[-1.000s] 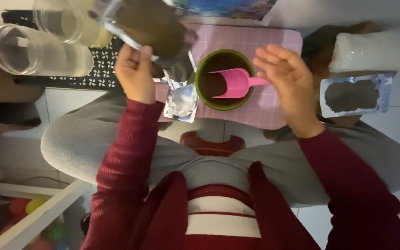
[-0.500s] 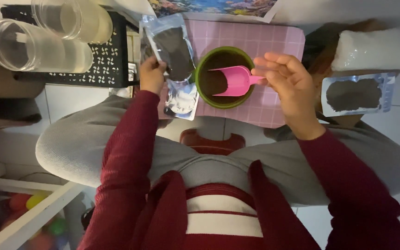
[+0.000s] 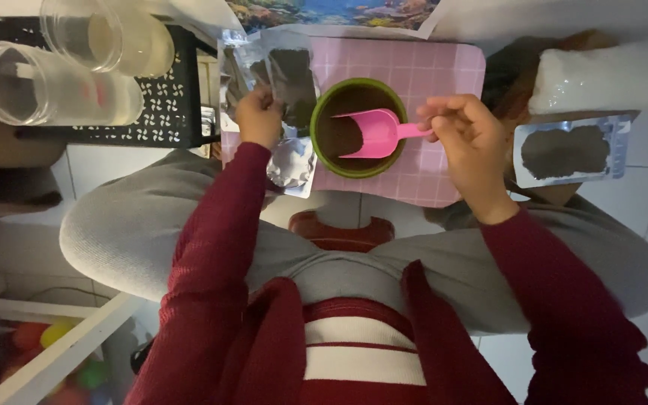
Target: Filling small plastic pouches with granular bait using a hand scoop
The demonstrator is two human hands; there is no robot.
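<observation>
A pink plastic scoop is pinched by its handle in the right hand, fingers pressed together on the handle end. The scoop's bowl is seen lying inside the green pot, over the dark soil. The scoop's long axis runs roughly level across the frame, handle toward the right hand, bowl toward the left hand. The pot is set on a pink checked mat.

A clear soil pouch, partly filled with dark soil, is gripped near its lower edge by the left hand, fingers closed on it. The pouch is held upright just beside the pot's left rim, touching or nearly so; it cannot be told which. A crumpled silver packet lies below that hand.

Seen further off: two clear plastic jars on a black perforated crate, a second flat soil pouch to the right, well apart from the pot.
</observation>
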